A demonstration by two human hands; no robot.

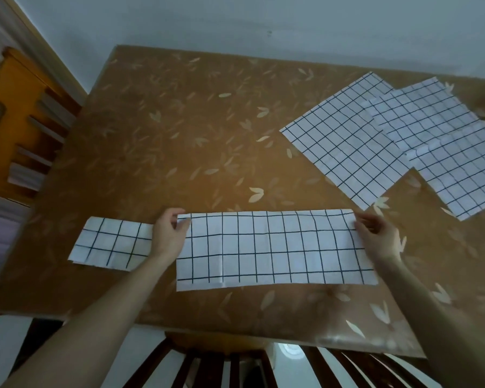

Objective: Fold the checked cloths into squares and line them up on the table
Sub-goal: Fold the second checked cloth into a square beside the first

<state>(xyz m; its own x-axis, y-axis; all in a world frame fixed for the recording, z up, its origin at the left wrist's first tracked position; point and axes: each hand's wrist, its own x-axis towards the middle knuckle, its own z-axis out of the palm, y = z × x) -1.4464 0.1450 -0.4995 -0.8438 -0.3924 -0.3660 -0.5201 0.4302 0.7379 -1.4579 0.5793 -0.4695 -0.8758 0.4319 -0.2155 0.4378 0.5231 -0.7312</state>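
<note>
Both hands pinch the far corners of a long checked strip (pixel 275 249) on the leaf-patterned counter (pixel 179 135), left hand (pixel 170 233) and right hand (pixel 378 236). Matching grid lines should square the next fold. A folded square (pixel 111 242) lies left; unfolded cloths (pixel 389 144) wait clear, far right.

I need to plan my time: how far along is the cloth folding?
Done: one small folded white black-checked cloth lies at the brown leaf-patterned table's near left. In hand: a long folded checked strip, pinched at its far corners by the left hand and right hand, not yet square. Left: three overlapping unfolded checked cloths at the far right.
</note>
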